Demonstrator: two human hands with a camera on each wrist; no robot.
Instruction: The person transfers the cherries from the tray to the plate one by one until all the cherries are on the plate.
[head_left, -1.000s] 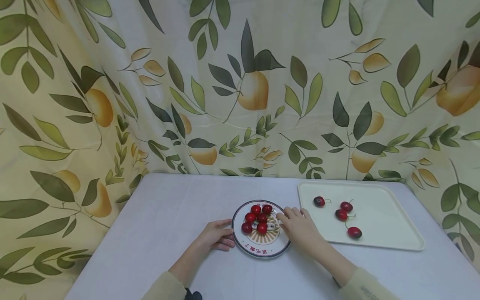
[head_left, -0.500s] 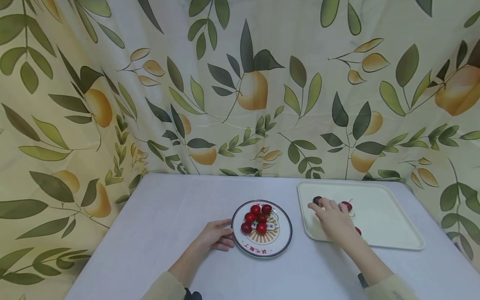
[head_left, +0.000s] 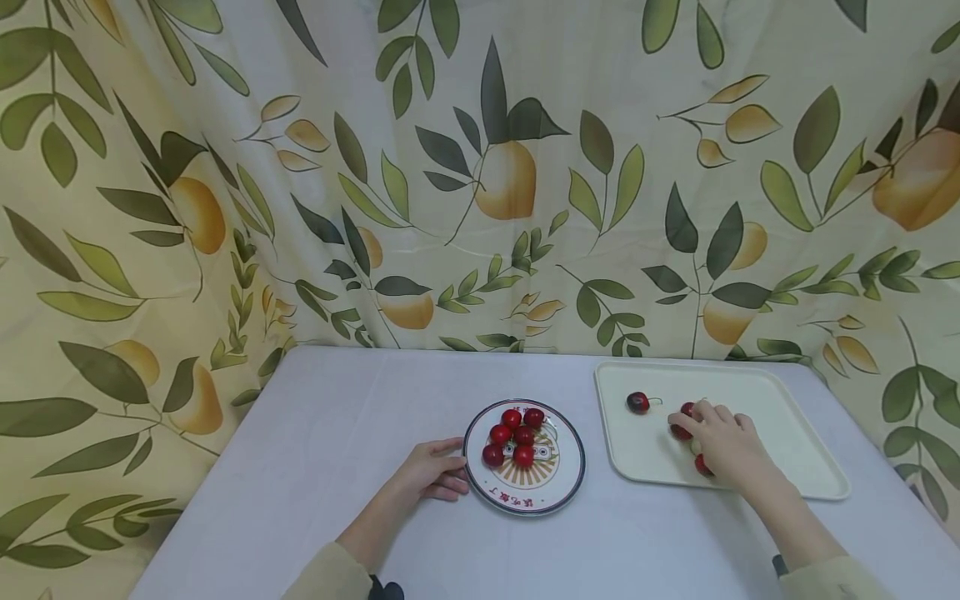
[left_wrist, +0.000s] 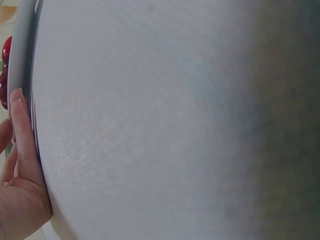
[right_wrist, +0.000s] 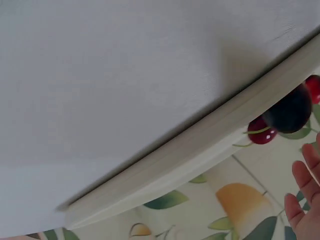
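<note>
- Cherries (head_left: 523,456), six of them, lay clustered on the round plate (head_left: 562,475).
- The left hand (head_left: 423,472) rested beside it, unclenched, straight fingers touching the rim.
- Over the pale tray (head_left: 780,442), right of the plate, the right hand (head_left: 727,442) was at more cherries; whether it gripped one could not be told.
- Farther back on the tray sat a lone dark cherry (head_left: 638,402).
- Behind the table (head_left: 360,417) hung a leaf-patterned curtain (head_left: 510,179).
</note>
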